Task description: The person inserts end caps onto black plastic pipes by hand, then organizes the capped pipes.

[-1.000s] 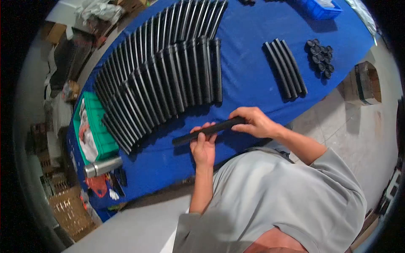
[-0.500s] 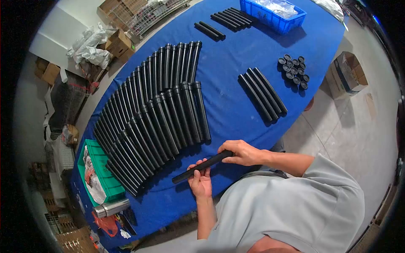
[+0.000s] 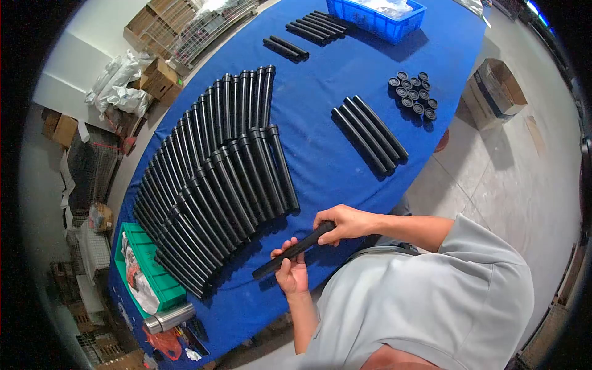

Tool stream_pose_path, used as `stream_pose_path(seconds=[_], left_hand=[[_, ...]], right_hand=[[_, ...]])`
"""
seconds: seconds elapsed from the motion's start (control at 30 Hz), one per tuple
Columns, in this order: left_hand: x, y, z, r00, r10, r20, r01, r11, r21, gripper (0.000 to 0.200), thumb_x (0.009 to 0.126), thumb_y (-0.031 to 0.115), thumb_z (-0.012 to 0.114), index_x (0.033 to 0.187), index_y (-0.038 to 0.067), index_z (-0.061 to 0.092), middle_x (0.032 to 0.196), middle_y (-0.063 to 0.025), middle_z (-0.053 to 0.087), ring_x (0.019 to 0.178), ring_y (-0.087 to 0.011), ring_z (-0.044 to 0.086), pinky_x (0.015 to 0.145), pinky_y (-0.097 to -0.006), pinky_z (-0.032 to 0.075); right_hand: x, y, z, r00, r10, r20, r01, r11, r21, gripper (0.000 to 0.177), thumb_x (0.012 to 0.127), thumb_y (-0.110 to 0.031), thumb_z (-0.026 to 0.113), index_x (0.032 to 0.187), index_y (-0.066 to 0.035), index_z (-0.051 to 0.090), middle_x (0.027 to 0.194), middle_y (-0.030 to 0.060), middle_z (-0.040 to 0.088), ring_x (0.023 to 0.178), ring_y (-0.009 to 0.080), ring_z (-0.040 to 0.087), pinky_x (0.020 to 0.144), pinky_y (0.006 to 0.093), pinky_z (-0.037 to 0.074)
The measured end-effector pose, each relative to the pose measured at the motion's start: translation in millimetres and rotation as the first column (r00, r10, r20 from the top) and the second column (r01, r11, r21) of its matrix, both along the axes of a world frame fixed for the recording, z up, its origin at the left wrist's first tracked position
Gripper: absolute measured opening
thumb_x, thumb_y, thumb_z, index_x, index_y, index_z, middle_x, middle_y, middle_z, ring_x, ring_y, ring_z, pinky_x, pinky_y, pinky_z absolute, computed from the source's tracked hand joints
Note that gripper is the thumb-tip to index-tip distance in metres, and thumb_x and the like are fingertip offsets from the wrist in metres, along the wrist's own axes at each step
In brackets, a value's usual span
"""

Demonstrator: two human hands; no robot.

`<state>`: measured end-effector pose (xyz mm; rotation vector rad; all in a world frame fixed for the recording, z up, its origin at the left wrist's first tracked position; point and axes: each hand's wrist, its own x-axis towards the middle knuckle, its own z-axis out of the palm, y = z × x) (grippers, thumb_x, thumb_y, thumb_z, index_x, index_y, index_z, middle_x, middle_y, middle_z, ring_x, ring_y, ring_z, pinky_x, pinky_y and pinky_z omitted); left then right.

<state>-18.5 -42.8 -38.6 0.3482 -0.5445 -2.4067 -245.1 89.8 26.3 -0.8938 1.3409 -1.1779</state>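
A black tube [image 3: 277, 264] is held slanted above the front edge of the blue-covered table. My left hand [image 3: 292, 270] supports it from below near the middle, thumb and fingers around it. At the upper right end my right hand [image 3: 343, 223] is closed over the tube, so that end is mostly hidden. Two overlapping rows of capped black tubes [image 3: 246, 179] fan out to the left of my hands. Beyond my right hand lie several tubes without caps [image 3: 370, 134], side by side. Round black caps [image 3: 414, 94] sit in a cluster further right.
A blue crate [image 3: 382, 21] with plastic bags stands at the far edge, near shorter black tubes [image 3: 317, 28]. At the left are a green crate [image 3: 157, 280] and a steel flask [image 3: 169, 318]. A cardboard box [image 3: 493, 95] is on the floor at right.
The table and its contents have shifted slightly left in view as the camera turned. Both hands keep their hold on the tube, with little visible change in grip.
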Motion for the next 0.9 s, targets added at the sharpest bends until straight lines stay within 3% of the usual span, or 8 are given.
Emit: stream_pose_path(seconds=[0.3,0.4,0.43,0.53,0.57,0.7,0.8,0.9], left_hand=[[4,-2,-5,1.000,-0.031,0.004,0.031,0.999,-0.016,0.033,0.091,0.001,0.068,0.122,0.007,0.059,0.135,-0.0215,0.061,0.133,-0.0383,0.054,0.109,-0.0523,0.049],[-1,1,1,1.000,-0.024,0.018,0.024,1.000,-0.002,0.036,0.091,0.003,0.070,0.125,0.006,0.057,0.135,-0.0218,0.061,0.132,-0.0391,0.054,0.109,-0.0523,0.050],[-7,4,10,0.999,-0.029,0.031,0.029,1.000,0.005,0.038,0.091,0.004,0.070,0.126,0.006,0.057,0.135,-0.0220,0.061,0.132,-0.0395,0.054,0.109,-0.0525,0.050],[-2,3,3,0.999,-0.017,0.038,0.017,1.000,-0.002,0.041,0.090,0.006,0.072,0.128,0.006,0.056,0.133,-0.0236,0.061,0.131,-0.0412,0.054,0.108,-0.0528,0.050],[2,2,-1,0.999,-0.018,0.027,0.018,1.000,0.001,0.040,0.090,0.006,0.072,0.127,0.006,0.056,0.133,-0.0239,0.062,0.130,-0.0415,0.055,0.108,-0.0529,0.050],[0,3,4,1.000,-0.014,0.018,0.013,0.999,0.038,0.033,0.090,0.000,0.071,0.120,0.006,0.058,0.130,-0.0247,0.063,0.128,-0.0423,0.056,0.108,-0.0523,0.051],[-2,4,7,0.999,-0.022,0.040,0.022,1.000,0.010,0.034,0.090,0.002,0.071,0.122,0.006,0.058,0.127,-0.0236,0.064,0.127,-0.0419,0.057,0.108,-0.0527,0.051],[-2,3,6,0.998,-0.039,0.043,0.040,0.999,-0.006,0.034,0.090,0.002,0.071,0.122,0.006,0.058,0.128,-0.0231,0.064,0.126,-0.0416,0.058,0.108,-0.0522,0.051]], right_hand=[[3,2,5,0.990,0.055,-0.128,-0.060,0.997,-0.039,0.027,0.093,-0.019,0.070,0.111,-0.001,0.060,0.077,0.0084,0.071,0.068,0.0154,0.071,0.061,0.0308,0.055],[8,3,4,0.990,-0.005,-0.140,0.002,1.000,-0.023,0.028,0.092,-0.019,0.071,0.110,-0.001,0.060,0.077,0.0090,0.068,0.069,0.0192,0.069,0.064,0.0335,0.054],[8,4,4,0.927,-0.065,-0.369,-0.006,0.982,-0.187,0.029,0.090,-0.017,0.072,0.111,-0.001,0.060,0.079,0.0103,0.064,0.070,0.0235,0.065,0.067,0.0365,0.052],[15,0,4,0.854,-0.211,-0.476,0.001,0.915,-0.404,0.033,0.088,-0.018,0.074,0.112,-0.001,0.060,0.079,0.0115,0.060,0.071,0.0273,0.061,0.068,0.0378,0.050],[16,0,5,0.854,-0.235,-0.463,0.008,0.897,-0.441,0.034,0.089,-0.020,0.075,0.113,-0.001,0.060,0.083,0.0118,0.063,0.072,0.0239,0.063,0.066,0.0365,0.050],[12,6,9,0.935,-0.106,-0.339,0.053,0.986,-0.161,0.037,0.089,-0.024,0.076,0.111,0.000,0.060,0.084,0.0108,0.067,0.069,0.0175,0.063,0.060,0.0358,0.049],[12,5,2,0.975,-0.070,-0.210,0.048,0.993,-0.106,0.037,0.089,-0.026,0.075,0.109,0.001,0.060,0.078,0.0108,0.064,0.064,0.0202,0.061,0.058,0.0362,0.047],[8,6,3,0.917,-0.050,-0.396,-0.022,0.985,-0.174,0.034,0.090,-0.024,0.074,0.108,0.001,0.060,0.077,0.0119,0.062,0.066,0.0231,0.061,0.059,0.0372,0.047]])
